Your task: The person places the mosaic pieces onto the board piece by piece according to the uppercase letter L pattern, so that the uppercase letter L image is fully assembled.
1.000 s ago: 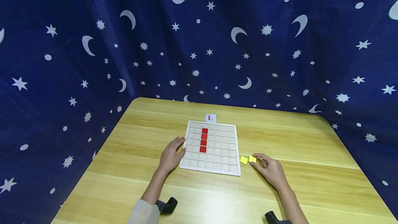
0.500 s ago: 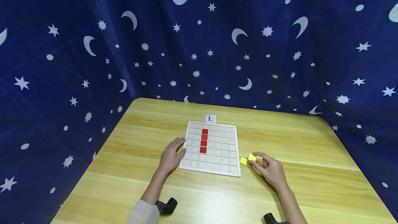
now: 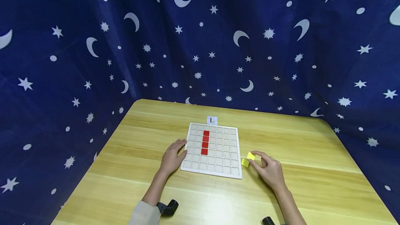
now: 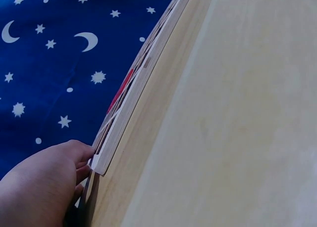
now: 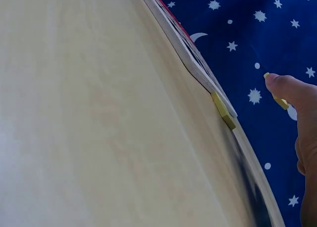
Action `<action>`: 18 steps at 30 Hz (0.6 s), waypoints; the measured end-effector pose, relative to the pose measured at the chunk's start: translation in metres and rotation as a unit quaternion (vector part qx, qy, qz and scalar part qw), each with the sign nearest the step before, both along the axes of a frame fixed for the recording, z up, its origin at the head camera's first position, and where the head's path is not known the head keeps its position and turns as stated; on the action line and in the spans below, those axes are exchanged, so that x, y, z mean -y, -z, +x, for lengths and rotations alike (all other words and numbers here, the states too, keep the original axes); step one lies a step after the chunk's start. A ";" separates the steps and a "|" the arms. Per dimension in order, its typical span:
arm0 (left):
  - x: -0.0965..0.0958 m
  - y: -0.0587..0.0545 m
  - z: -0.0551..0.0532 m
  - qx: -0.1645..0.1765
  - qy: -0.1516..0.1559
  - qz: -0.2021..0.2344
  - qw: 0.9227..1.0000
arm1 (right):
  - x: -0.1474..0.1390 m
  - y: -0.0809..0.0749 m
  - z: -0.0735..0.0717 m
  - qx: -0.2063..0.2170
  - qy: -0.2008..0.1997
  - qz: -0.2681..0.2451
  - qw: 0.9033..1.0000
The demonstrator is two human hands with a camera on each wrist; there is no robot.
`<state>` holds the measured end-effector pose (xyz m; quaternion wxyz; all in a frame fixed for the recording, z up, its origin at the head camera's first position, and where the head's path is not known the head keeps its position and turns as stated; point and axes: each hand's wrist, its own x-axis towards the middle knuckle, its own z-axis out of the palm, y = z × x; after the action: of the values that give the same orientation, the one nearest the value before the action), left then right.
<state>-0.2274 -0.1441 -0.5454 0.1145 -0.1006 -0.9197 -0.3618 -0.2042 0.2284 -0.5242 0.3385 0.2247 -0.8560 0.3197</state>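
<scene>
A yellow square tile (image 3: 251, 156) is pinched between the thumb and fingers of my right hand (image 3: 270, 172), tilted and raised off the table. In the right wrist view that tile (image 5: 281, 102) is mostly covered by the thumb. A second yellow tile (image 3: 245, 163) lies on the table beside the right edge of a white grid board (image 3: 210, 173). Several red tiles (image 3: 205, 144) fill part of one column on the board. My left hand (image 3: 171, 157) rests at the board's left edge, fingers and thumb touching its rim; in the left wrist view the thumb meets the corner.
A small card (image 3: 212, 120) with a printed grid and a coloured pattern lies just behind the board. Everything sits on a wooden table (image 3: 125, 169). A dark blue star-patterned curtain (image 3: 200, 44) hangs behind and beside it. Black devices (image 3: 168, 207) are strapped to the wrists.
My right hand has lifted the yellow tile from the table, tilted it and carried it slightly left towards the board. The left hand has stayed on the board's edge.
</scene>
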 end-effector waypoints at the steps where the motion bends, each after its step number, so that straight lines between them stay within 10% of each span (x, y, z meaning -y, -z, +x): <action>1: 0.000 0.000 0.000 -0.001 0.001 0.001 1.000 | 0.001 0.000 0.000 0.000 -0.002 -0.003 1.000; 18: 0.000 0.002 0.000 -0.008 0.000 0.003 1.000 | 0.015 -0.006 -0.001 -0.003 -0.023 -0.026 0.999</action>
<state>-0.2271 -0.1443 -0.5474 0.1223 -0.1033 -0.9176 -0.3638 -0.2054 0.2130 -0.5186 0.3392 0.2362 -0.8411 0.3489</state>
